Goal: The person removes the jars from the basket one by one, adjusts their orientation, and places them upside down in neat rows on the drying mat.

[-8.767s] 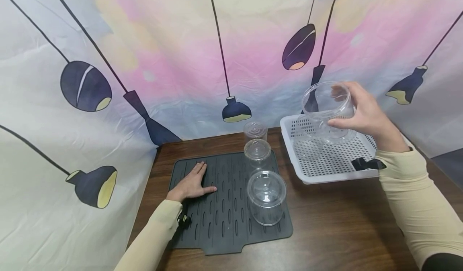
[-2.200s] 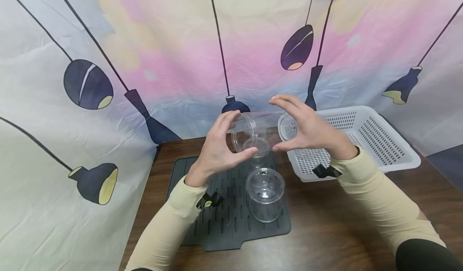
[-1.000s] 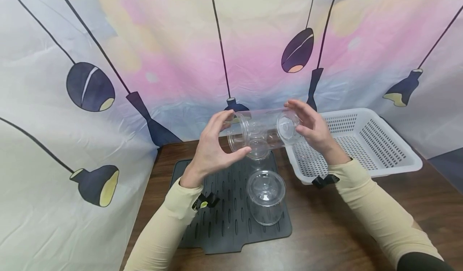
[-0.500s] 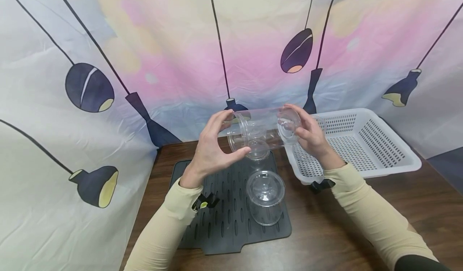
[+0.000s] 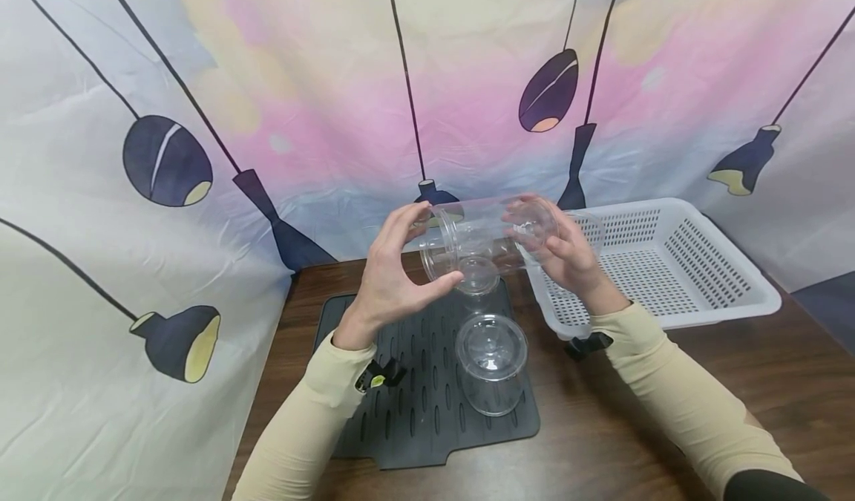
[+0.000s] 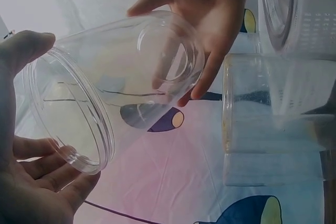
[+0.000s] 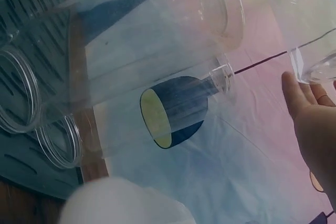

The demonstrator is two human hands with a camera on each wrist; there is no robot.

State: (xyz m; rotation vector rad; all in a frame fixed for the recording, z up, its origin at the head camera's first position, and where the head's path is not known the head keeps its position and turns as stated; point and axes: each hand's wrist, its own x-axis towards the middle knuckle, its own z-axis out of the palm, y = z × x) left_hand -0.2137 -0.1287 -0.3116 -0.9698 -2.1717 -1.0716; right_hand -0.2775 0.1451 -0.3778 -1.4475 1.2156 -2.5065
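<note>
A clear plastic jar lies sideways in the air above the dark mat. My left hand grips its ridged rim end, thumb on the near side. My right hand holds the opposite, base end, its thumb in front and fingers seen through the plastic. The left wrist view shows the left fingers under the rim and the right hand by the round base. A wide clear jar stands upright on the mat's front right, with a narrower jar behind it, partly covered by the held one.
A white perforated basket stands to the right, beside the right forearm. Dark wood tabletop runs in front of it. Behind the table hangs a cloth printed with lamps.
Earlier the right hand held a clear jar over the basket while the left rested on the mat. Both hands now hold the jar sideways; the right has closed in around the base end.
</note>
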